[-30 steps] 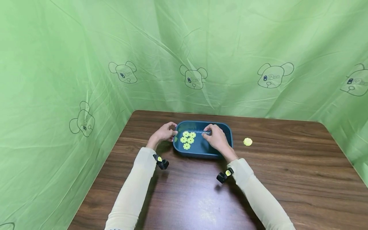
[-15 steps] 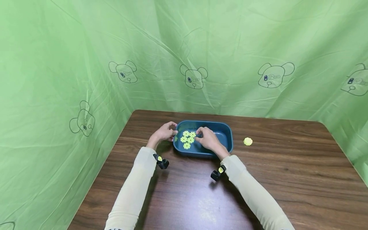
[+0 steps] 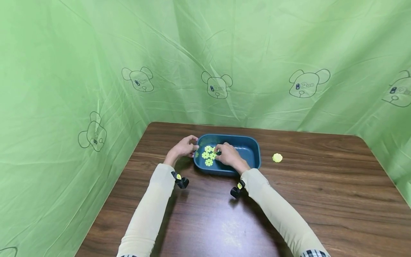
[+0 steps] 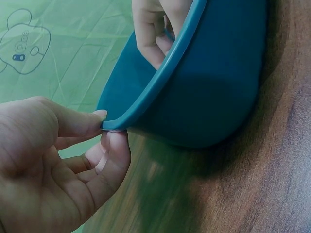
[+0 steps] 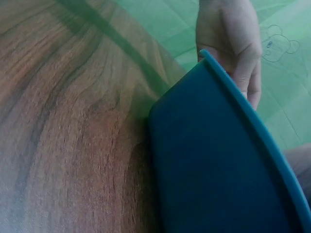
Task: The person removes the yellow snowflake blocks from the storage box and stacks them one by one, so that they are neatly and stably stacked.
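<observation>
A dark blue rectangular tub [image 3: 247,154] stands on the brown wooden table. My left hand [image 3: 182,148] pinches its left end; in the left wrist view the thumb lies on the tub's rim [image 4: 146,90] and a bent finger presses from below. Inside the tub, several yellow flower-shaped pieces [image 3: 208,162] lie flat in a cluster toward the left. My right hand [image 3: 229,155] reaches in over the near wall, fingers bent down at the right side of the cluster and overlapping one piece. I cannot tell whether those fingertips hold anything.
One more yellow scalloped piece [image 3: 277,157] lies on the table [image 3: 321,185] to the right of the tub. Green cloth [image 3: 257,53] with mouse-head drawings hangs behind the table and on the left. Each wrist carries a small black camera [image 3: 236,192].
My right hand has moved left inside the tub, from its right half to the edge of the yellow cluster. The left hand keeps its place on the rim.
</observation>
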{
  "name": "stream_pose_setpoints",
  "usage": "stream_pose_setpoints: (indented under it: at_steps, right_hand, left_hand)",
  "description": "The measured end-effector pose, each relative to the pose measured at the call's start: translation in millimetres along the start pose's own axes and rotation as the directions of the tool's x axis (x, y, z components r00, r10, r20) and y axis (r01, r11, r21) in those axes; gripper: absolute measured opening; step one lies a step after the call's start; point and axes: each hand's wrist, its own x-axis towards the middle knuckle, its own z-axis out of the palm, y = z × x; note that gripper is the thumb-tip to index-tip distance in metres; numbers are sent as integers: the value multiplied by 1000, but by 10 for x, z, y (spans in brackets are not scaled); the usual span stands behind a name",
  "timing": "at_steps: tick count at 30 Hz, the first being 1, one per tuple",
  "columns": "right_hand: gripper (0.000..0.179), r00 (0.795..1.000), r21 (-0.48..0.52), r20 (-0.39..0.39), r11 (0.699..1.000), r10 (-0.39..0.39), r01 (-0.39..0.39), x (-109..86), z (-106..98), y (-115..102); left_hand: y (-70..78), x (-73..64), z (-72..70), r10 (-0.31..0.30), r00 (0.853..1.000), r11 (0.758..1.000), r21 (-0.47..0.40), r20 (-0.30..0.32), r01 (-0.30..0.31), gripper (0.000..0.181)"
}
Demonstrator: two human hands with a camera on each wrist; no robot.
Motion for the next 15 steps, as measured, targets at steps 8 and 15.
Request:
stream_pose_setpoints:
  at_steps: [8, 15]
  right_hand:
    - [33, 1000, -60, 30, 998, 7, -6, 12, 8, -62]
    - [30, 1000, -65, 19, 998, 22, -20, -13, 8, -94]
  left_hand:
    - [8, -22, 11, 3, 1000, 1000, 7, -7, -3, 37]
    - [20, -36, 17, 5, 1000, 1000, 7, -13, -5, 37]
